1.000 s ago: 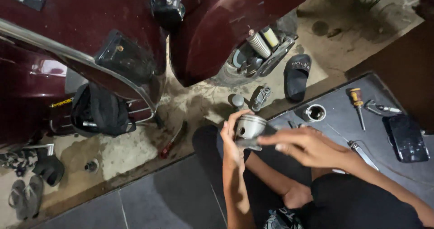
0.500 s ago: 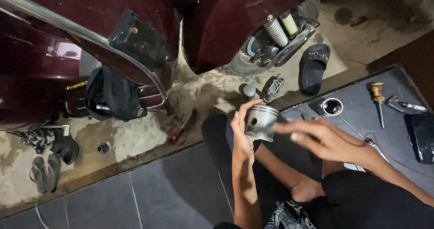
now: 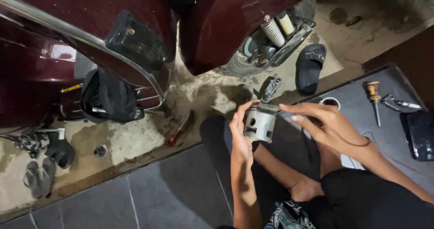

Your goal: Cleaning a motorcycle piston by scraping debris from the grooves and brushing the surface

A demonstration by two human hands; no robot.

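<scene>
While the left hand [image 3: 242, 136] cups the metal piston [image 3: 259, 123], the right hand [image 3: 323, 125] pinches its top rim; likely rigid, moderately heavy, oil-slick; grip the skirt.

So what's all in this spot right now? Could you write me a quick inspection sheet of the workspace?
Surface: dusty concrete floor meeting dark floor tiles; a grey mat at right.
Job's things: grey metal cylinder part, a round hole in its side, held above the lap.
Clutter: yellow-handled screwdriver, small hand tool and dark flat device on the mat; red-handled tool; black sandal; grey sandals.
Grippers: left hand grips the cylinder's side; right hand pinches its top rim.
Cables: nothing seen.
Surroundings: maroon scooter bodies, chrome rail, black bag, rear shock spring.
</scene>
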